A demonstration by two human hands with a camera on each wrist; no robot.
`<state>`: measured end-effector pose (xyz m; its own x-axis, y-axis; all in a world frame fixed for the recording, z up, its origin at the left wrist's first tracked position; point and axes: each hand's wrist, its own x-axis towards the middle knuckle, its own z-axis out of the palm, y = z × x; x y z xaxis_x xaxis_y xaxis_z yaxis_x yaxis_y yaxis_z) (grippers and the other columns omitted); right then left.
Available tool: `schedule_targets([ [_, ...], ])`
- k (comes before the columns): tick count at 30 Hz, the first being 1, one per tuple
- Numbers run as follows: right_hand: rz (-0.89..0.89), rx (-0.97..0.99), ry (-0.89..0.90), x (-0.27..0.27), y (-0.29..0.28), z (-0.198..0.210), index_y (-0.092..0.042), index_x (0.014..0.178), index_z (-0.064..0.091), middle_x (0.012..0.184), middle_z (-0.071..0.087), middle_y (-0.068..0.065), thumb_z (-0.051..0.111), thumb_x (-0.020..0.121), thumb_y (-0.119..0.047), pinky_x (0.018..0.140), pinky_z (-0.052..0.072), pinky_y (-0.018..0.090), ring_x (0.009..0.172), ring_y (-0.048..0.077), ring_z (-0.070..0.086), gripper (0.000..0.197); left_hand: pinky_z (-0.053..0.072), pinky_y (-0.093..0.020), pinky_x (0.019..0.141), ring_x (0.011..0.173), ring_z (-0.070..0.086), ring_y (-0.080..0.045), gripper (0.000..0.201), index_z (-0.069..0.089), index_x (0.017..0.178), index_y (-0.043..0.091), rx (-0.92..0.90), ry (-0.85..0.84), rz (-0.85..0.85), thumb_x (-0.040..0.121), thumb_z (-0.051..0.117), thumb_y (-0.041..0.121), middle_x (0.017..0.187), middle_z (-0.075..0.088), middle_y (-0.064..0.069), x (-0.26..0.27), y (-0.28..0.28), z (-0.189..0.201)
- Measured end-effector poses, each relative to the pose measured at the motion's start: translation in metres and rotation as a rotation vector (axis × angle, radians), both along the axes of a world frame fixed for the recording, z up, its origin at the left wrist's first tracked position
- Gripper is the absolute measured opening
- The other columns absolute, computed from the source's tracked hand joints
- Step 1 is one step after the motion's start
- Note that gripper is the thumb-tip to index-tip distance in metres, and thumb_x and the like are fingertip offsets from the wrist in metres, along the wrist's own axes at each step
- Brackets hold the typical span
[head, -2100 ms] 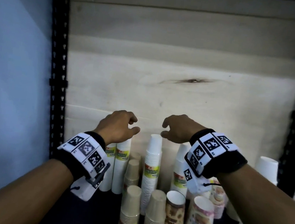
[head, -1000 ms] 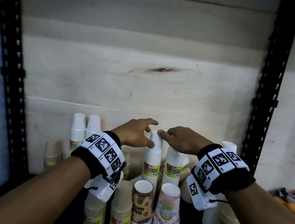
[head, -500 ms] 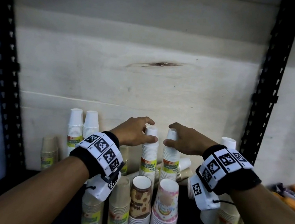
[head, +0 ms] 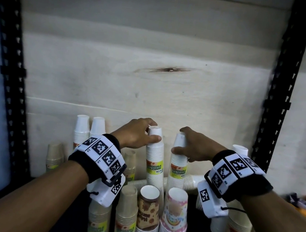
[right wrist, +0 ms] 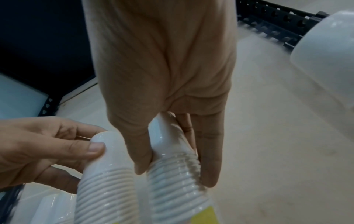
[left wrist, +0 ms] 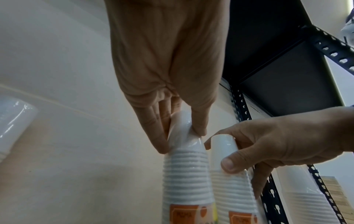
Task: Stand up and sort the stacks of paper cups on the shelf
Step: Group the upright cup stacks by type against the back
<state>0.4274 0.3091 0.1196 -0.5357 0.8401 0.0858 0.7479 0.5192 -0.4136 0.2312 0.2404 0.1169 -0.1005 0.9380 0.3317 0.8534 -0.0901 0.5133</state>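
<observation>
Two tall white cup stacks in clear wrap with yellow-green labels stand side by side at the middle of the shelf. My left hand grips the top of the left white stack, thumb in front and fingers behind. My right hand grips the top of the right white stack the same way. In the left wrist view my left hand pinches the wrap over its stack. In the right wrist view my right hand is curled round its stack, beside the left stack.
Two more white stacks stand at the back left, with a brown stack further left. In front are brown stacks, a brown patterned stack and a pink patterned stack. A white stack lies on its side behind. Black slotted uprights flank the shelf.
Both hands came down from above the cups onto the two middle white stacks and now grip their tops. The two stack tops stand slightly further apart than half a second ago.
</observation>
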Motion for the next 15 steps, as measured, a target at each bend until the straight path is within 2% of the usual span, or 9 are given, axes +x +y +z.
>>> schedule_targets([
  [15,0.01,0.114,0.04,-0.01,-0.019,0.042,-0.015,0.134,0.034,0.107,0.061,0.01,0.071,0.084,-0.041,0.072,0.061,0.042,0.075,0.029,0.072,0.067,0.052,-0.044,0.094,0.107,0.061,-0.023,0.057,0.049,0.136,0.018,0.152,-0.079,0.015,0.086,0.068,0.038,0.125,0.059,-0.005,-0.017,-0.029,0.046],
])
